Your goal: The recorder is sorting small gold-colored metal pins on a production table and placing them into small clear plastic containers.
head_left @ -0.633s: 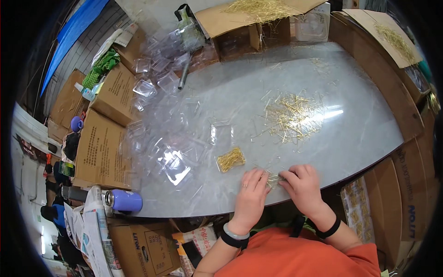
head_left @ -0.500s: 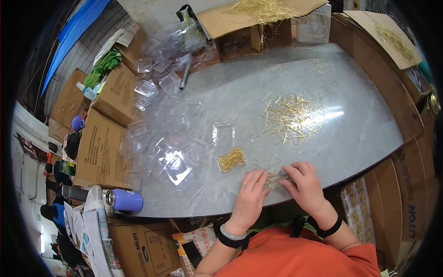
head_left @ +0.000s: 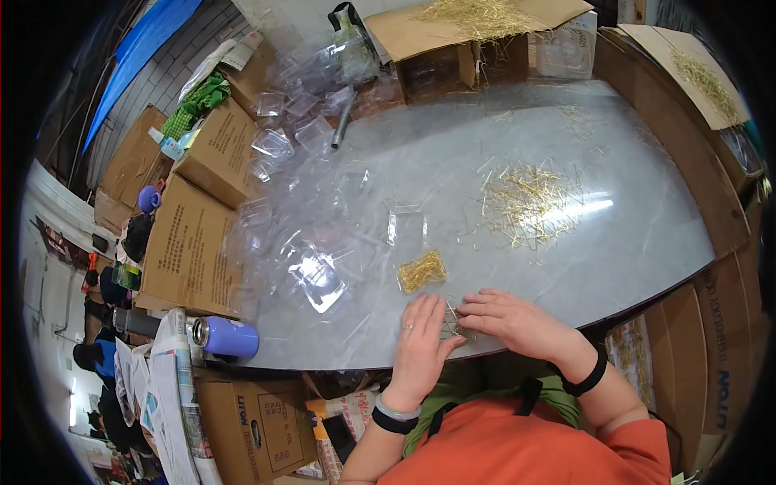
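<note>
Both my hands rest at the table's near edge, either side of a few thin gold wire pins (head_left: 454,318). My left hand (head_left: 421,339) lies flat, fingers stretched forward and thumb toward the pins. My right hand (head_left: 517,325) reaches in from the right with its fingers straight and side by side; its fingertips are beside the pins, and some pin ends are hidden beneath them. Just beyond my left fingertips is a small clear plastic box (head_left: 440,280) filled with gold pins (head_left: 421,272). Farther off to the right spreads a loose heap of gold pins (head_left: 529,206).
An empty clear tray (head_left: 406,226) sits beyond the filled box. Many clear plastic cases (head_left: 315,275) cover the table's left side. A purple bottle (head_left: 226,337) stands at the near left. Cardboard boxes (head_left: 194,250) line the left, and a cardboard shelf (head_left: 396,40) stands at the back.
My right hand's fingers, earlier bent at the pins, have straightened and moved left toward my left hand. My left hand has shifted slightly nearer me. The whole view has shifted a little.
</note>
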Demonstrator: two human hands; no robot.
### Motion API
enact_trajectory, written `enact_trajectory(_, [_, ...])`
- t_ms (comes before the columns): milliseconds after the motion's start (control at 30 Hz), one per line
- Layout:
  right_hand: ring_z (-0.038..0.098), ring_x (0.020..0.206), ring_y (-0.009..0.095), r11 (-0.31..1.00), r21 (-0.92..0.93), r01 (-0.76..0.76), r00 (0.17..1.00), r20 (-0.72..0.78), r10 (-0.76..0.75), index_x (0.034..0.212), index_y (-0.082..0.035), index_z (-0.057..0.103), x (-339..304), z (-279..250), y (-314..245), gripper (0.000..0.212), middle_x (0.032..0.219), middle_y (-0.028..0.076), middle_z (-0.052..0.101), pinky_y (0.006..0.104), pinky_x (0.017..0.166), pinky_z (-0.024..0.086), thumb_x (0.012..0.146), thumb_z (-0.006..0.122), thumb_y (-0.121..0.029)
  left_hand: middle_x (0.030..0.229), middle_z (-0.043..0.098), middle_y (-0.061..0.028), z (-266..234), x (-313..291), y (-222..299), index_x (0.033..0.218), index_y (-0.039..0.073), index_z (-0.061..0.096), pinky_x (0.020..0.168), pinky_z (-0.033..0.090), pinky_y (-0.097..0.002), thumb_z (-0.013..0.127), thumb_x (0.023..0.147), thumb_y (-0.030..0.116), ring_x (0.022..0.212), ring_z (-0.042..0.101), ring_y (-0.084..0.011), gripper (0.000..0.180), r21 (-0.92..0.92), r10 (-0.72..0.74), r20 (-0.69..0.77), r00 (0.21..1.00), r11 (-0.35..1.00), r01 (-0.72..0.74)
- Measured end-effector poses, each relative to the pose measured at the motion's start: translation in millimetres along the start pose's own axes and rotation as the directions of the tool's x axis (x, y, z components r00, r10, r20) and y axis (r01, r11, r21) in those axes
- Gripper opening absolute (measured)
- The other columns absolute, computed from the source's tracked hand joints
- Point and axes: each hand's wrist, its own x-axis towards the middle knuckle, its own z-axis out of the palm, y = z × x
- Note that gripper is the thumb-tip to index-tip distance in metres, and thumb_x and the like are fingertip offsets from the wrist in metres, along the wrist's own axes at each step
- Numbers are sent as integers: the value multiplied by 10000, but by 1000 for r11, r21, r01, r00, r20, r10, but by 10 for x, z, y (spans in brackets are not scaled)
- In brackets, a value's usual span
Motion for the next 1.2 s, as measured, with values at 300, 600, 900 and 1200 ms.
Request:
enact_trajectory(300, [598,1094,312,904,-155,-397,890,-306,338,1177,-97,679,-281,-200,-321,417,1192,90,651,402,919,492,779,800,-125,1396,490,-227,134,39,190,1396,-27,539,1125,412,-508,767,875,118,1368,441,-460,587,-12,34,92,995,999,-33])
enact_trajectory(600, [591,1141,329,930,73,-360,850,-385,359,1207,-60,664,-286,-35,-203,410,1236,113,646,397,925,498,830,781,-173,1329,467,-266,428,222,401,1432,-57,467,1116,399,-537,699,918,60,1342,432,-486,575,-27,16,52,999,1000,-15])
enact_trajectory(900, [556,1284,328,974,-81,-210,969,-146,197,1374,-51,560,-207,-189,-139,576,1388,150,603,430,1079,438,853,770,-178,1478,447,-291,101,189,230,1554,-30,325,1131,404,-473,687,937,52,1374,446,-457,720,-338,57,178,982,941,7])
enact_trajectory(1200, [488,1360,422,944,137,-301,908,-262,328,1475,16,431,-222,52,-382,699,1506,239,455,456,1103,461,838,719,-7,1500,411,-294,200,175,257,1566,-36,281,1137,413,-467,598,908,-87,1368,454,-460,732,-273,90,199,976,961,-33])
